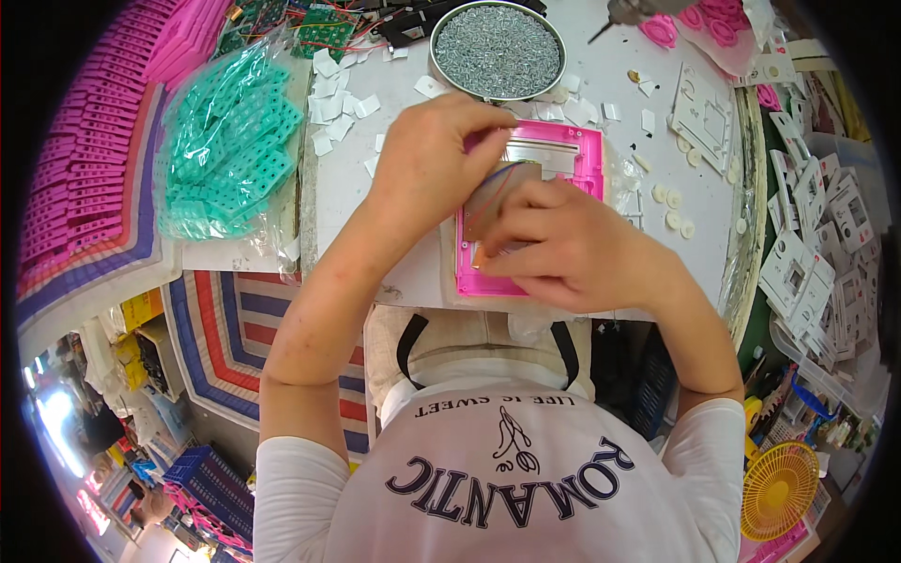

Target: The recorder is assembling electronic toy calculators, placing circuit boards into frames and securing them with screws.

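A bright pink plastic casing (587, 159) lies face down in front of me on the white table, its hollow inside facing up. My left hand (436, 155) is at its upper left edge, thumb and forefinger closed together; what they may hold is hidden. My right hand (568, 249) reaches over the casing's lower right part with its fingers curled inward. Between the hands a flat greyish-brown piece (502, 195) stands tilted, with a thin red wire by it. A small orange bit shows at my right fingertips. The fingers hide much of the casing's inside.
Beyond the casing stands a round metal bowl of small screws (497, 52), with a screwdriver tip (603, 30) hanging to its right. White square pads (338, 103) are scattered about. Left are bagged teal parts (230, 141) and stacked pink pieces (84, 159); right, white printed panels (798, 272).
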Demonstrator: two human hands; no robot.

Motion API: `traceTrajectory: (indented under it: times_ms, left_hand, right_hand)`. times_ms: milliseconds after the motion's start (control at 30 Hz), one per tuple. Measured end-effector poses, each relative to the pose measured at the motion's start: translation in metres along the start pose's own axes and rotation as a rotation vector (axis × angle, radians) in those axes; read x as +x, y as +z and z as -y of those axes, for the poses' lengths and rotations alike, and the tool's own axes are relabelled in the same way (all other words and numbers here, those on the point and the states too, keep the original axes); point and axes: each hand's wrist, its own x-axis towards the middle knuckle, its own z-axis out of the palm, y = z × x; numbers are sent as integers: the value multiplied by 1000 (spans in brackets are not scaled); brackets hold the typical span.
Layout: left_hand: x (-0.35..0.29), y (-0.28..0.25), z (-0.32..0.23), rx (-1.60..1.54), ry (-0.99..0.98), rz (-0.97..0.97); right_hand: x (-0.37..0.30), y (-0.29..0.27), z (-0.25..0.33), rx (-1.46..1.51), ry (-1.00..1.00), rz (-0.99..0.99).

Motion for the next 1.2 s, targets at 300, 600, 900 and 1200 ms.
traceTrajectory:
  times_ms: [300,600,900,1200]
  left_hand:
    - [34,-17,10,178,163,125]
    - [4,-19,-6,148,-145,-2]
    - [22,-2,-4,383,305,-128]
    - [5,4,-14,276,382,173]
  right_hand:
    - [28,-35,-69,-342,93,-384]
    - [26,-41,-48,-570,77,-231]
    - [9,-18,6,-853,241,60]
    - [-27,-3,15,-574,341,-267]
